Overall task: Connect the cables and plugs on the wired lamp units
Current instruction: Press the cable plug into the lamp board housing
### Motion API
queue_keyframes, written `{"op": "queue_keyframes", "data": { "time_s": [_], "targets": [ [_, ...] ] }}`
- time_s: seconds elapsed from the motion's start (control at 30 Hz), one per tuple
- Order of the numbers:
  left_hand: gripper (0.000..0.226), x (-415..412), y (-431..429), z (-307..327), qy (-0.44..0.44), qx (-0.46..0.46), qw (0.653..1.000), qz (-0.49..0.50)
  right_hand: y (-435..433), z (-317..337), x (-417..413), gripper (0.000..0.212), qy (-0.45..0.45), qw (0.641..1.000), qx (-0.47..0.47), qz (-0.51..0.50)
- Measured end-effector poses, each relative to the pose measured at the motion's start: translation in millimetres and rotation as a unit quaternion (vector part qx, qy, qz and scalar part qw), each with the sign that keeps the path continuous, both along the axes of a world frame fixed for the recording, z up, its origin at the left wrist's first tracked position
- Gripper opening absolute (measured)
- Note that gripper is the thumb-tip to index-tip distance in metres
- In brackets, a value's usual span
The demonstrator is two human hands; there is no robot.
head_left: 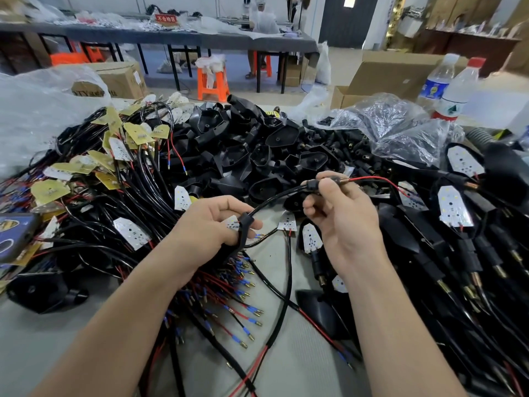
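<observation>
Frame centre — one black cable [286, 193] between hands: left hand [210, 224] grips it, right hand [345, 216] pinches its one plug [312, 184].

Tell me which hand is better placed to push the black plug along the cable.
Probably the right hand: it pinches the black plug near its brass end, where the red wire comes out. The left hand grips the same black cable lower down, so it can hold it steady.

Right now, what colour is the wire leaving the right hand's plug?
Red wire, clearest in the head view.
</observation>
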State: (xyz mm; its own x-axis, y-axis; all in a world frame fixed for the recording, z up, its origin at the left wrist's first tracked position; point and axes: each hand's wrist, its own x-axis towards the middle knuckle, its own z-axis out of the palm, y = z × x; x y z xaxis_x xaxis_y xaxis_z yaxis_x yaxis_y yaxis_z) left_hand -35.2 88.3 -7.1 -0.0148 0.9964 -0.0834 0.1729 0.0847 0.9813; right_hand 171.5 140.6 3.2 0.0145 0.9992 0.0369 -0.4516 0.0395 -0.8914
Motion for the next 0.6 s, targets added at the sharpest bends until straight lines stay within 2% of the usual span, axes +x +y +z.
{"op": "queue_keyframes", "data": {
  "time_s": [0.1, 0.2, 0.27, 0.33, 0.4, 0.43, 0.5, 0.6],
  "targets": [
    [0.052, 1.7, 1.3, -0.1, 0.087, 0.060, 0.993, 0.059, -1.9, -2.0, -1.1, 0.023, -0.022, 0.999, -0.005, 0.027],
    [0.049, 3.8, -1.0, -0.6, 0.118, 0.101, 0.984, 0.088, -4.0, -2.9, -1.6, 0.020, -0.021, 0.996, -0.024, 0.079],
    [0.051, 5.9, -2.3, 0.5, 0.112, 0.107, 0.983, 0.096, -5.9, -4.1, -1.7, 0.021, -0.043, 0.992, -0.019, 0.117],
    [0.054, 11.3, -4.0, 1.2, 0.102, 0.112, 0.984, 0.096, -9.4, -6.7, -5.3, 0.020, -0.108, 0.983, 0.007, 0.151],
    [0.060, 17.7, -5.8, 0.1, 0.098, 0.118, 0.983, 0.099, -14.7, -9.3, -13.0, 0.011, -0.160, 0.971, 0.031, 0.172],
    [0.062, 20.5, -6.7, -0.5, 0.099, 0.119, 0.983, 0.099, -17.0, -9.6, -17.0, 0.009, -0.170, 0.970, 0.035, 0.170],
    [0.070, 23.8, -7.2, -1.4, 0.095, 0.121, 0.983, 0.102, -18.3, -8.7, -22.0, 0.021, -0.164, 0.976, 0.028, 0.143],
    [0.081, 25.8, -6.9, -0.4, 0.039, 0.112, 0.989, 0.091, -17.0, -5.8, -23.7, 0.025, -0.157, 0.983, 0.018, 0.093]
  ]
}}
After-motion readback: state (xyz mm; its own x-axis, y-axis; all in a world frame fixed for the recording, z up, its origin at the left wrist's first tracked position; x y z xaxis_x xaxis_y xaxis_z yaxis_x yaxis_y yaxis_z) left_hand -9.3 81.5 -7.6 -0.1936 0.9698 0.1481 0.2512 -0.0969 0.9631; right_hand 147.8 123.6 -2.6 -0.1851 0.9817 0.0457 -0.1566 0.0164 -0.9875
